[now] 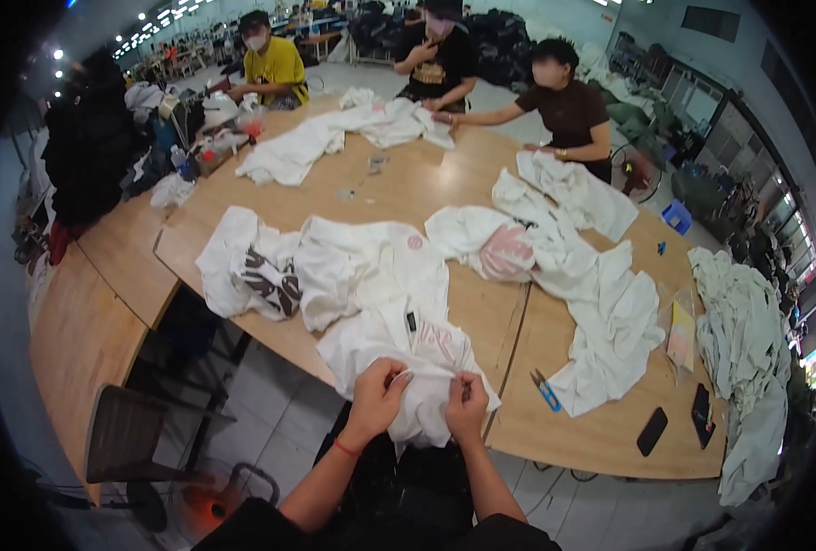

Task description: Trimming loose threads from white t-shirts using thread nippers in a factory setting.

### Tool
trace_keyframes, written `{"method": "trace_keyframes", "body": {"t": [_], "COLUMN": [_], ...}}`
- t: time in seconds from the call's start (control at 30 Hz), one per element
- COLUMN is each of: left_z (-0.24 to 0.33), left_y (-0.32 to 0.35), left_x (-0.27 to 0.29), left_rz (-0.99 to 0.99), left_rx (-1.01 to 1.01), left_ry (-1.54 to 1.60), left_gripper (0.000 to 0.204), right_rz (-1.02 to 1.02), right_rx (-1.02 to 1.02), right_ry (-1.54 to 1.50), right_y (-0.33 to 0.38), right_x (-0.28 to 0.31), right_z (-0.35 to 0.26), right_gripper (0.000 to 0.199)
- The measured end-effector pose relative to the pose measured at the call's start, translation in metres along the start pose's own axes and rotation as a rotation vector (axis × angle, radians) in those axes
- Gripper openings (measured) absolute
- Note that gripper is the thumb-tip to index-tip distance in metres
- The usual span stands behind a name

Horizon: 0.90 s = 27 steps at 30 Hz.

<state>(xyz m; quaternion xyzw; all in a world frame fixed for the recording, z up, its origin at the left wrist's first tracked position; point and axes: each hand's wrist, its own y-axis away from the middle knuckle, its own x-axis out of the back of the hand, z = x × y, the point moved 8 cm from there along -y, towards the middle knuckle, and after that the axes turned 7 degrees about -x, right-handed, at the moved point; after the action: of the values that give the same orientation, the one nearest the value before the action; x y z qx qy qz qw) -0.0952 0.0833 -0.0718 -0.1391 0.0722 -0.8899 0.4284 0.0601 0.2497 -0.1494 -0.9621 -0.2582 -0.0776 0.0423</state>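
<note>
A white T-shirt (399,354) with a pink print and a small black neck label hangs over the near edge of the wooden table (573,432). My left hand (377,397), a red thread around its wrist, pinches a fold of the shirt's fabric. My right hand (467,406) grips the same fold just to the right, fingers closed on the cloth. Both hands are close together in front of my body.
More white shirts (334,262) lie in heaps across the table. Blue-handled snips (545,390) lie right of my hands, two dark phones (652,431) further right. Three people sit at the far side handling shirts. A dark chair (123,432) stands lower left.
</note>
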Motion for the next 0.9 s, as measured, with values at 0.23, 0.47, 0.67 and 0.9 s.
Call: {"method": "trace_keyframes", "body": {"t": [0.23,0.47,0.67,0.9], "left_z": [0.113,0.122,0.120,0.125], "left_y": [-0.010,-0.012,-0.001,-0.006], "left_x": [0.027,0.009,0.016,0.056], "left_rz": [0.025,-0.314,-0.255,0.016], "left_rx": [-0.411,-0.225,-0.240,-0.161], "left_ry": [-0.392,-0.084,-0.143,0.235], "left_gripper": [0.035,0.018,0.006,0.003], "right_rz": [-0.207,-0.242,-0.276,-0.263], "right_rx": [0.795,0.619,0.424,0.502], "right_ry": [0.313,0.174,0.070,0.227], "right_y": [0.020,0.021,0.033,0.010], "right_x": [-0.014,-0.001,-0.013,-0.023], "right_z": [-0.188,-0.195,-0.150,-0.125], "right_gripper": [0.013,0.017,0.020,0.021]}}
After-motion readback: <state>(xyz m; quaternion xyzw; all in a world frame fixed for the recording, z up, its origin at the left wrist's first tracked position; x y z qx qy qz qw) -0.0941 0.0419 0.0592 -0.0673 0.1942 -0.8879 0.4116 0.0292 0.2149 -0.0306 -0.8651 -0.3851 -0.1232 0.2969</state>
